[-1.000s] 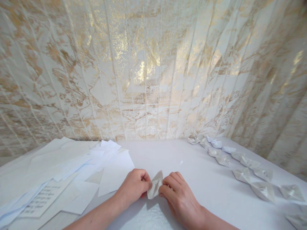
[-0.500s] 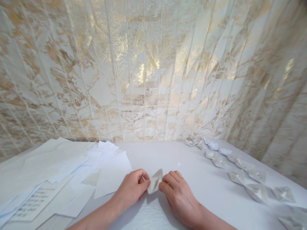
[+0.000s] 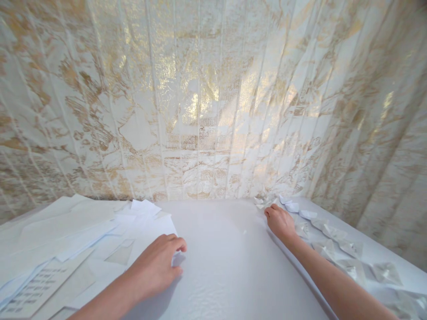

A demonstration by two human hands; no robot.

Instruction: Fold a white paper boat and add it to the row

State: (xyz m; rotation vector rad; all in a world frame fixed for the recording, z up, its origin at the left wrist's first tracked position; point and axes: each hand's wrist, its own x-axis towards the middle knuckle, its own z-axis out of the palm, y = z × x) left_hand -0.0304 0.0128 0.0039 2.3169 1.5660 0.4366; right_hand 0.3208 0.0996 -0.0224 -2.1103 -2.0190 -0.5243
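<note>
At the far right of the table, my right hand [image 3: 279,221] is closed, its fingertips at a small folded paper boat [image 3: 263,203] in the back row. The fingers and the back of the hand partly cover the paper there. My left hand [image 3: 163,260] hovers over the white tabletop beside the loose sheets, thumb and fingers apart, with nothing between them. Several more paper boats [image 3: 352,269] stand in slanting rows down the right side, some behind my right forearm.
A spread pile of paper sheets [image 3: 76,218] covers the left side, with a printed sheet [image 3: 36,286] near the front. Behind the white table [image 3: 216,253] hangs a gold-patterned curtain [image 3: 200,98]. A tiny white scrap [image 3: 245,231] lies mid-table.
The folded paper has left the middle, where both hands held it. My right hand has moved far forward and right to the boats. My left hand has let go and shifted left, opening.
</note>
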